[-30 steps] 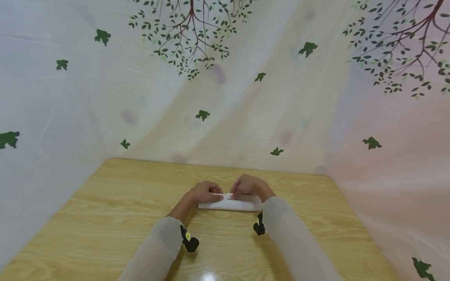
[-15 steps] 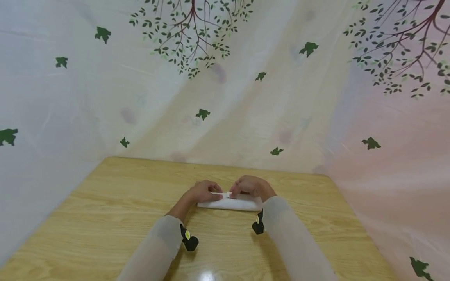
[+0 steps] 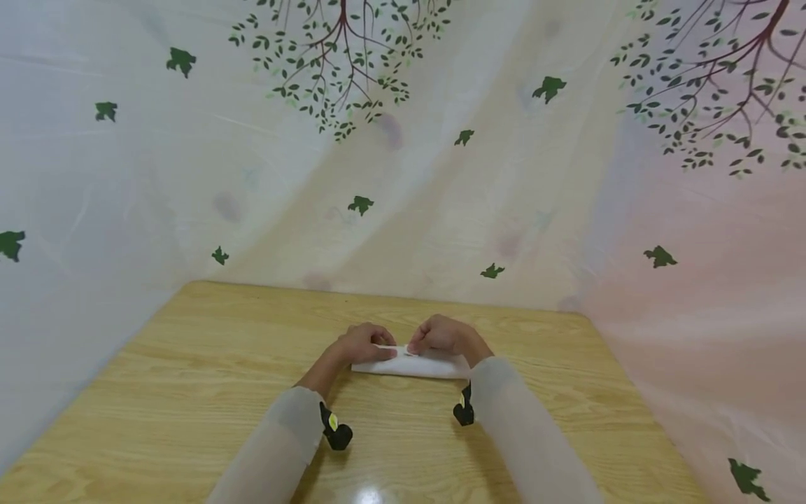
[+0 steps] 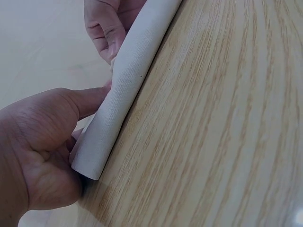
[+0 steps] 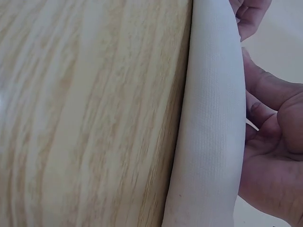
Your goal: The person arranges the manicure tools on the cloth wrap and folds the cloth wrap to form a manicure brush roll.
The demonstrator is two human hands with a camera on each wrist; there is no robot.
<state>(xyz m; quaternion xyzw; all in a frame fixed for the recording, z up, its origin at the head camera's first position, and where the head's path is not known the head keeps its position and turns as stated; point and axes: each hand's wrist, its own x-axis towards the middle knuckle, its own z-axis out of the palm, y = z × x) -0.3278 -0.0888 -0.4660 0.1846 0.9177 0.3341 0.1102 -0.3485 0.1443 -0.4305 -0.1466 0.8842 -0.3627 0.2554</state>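
A long white pouch-like thing (image 3: 412,365) with a finely textured surface lies across the wooden table. My left hand (image 3: 368,344) grips its left part, thumb on the upper edge and fingers behind it. Just right of its middle, my right hand (image 3: 443,334) pinches a small white bit at the same edge between thumb and bent fingers. Both sets of fingertips are close together, as the left wrist view shows along the white pouch-like thing (image 4: 128,80). In the right wrist view, its body (image 5: 210,118) hides part of my right fingers.
The wood-grain table (image 3: 220,392) stretches around both arms. Behind it hangs a pale cloth backdrop (image 3: 403,245) printed with branches and green leaf-like shapes. A black camera mount (image 3: 464,406) sits at the right wrist and another black mount (image 3: 336,428) at the left.
My right fingertips have shifted slightly at the upper edge, and the small white bit that stood up there now shows less. My left hand keeps its hold in the same place.
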